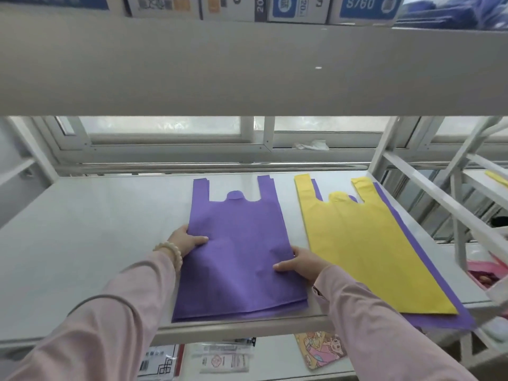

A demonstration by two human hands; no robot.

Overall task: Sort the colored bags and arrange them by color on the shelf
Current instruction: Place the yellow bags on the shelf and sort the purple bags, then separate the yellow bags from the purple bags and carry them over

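We hold the purple bag (pixel 236 243) flat on the white shelf (pixel 96 229); our left hand (pixel 187 242) pinches its left edge, thumb on top; our right hand (pixel 299 264) pinches the right edge likewise; just beside it, the yellow bag (pixel 365 243) lies over a second purple bag (pixel 439 320).

Box labels showing along the upper shelf (pixel 247 64)

The white box (pixel 365 16) at the right end is carrying a blue label reading "S760" in white. The neighbouring box (pixel 298 17) to its left is showing a blue label with "20" turned on its side, next to a round mark whose character is blurring out. A dark strip (pixel 260 8) further left is bearing a sideways "20" followed by a cut-off letter. On the lowest level, clear packets (pixel 224 358) and a barcoded sheet (pixel 160 364) are showing print too small to read.
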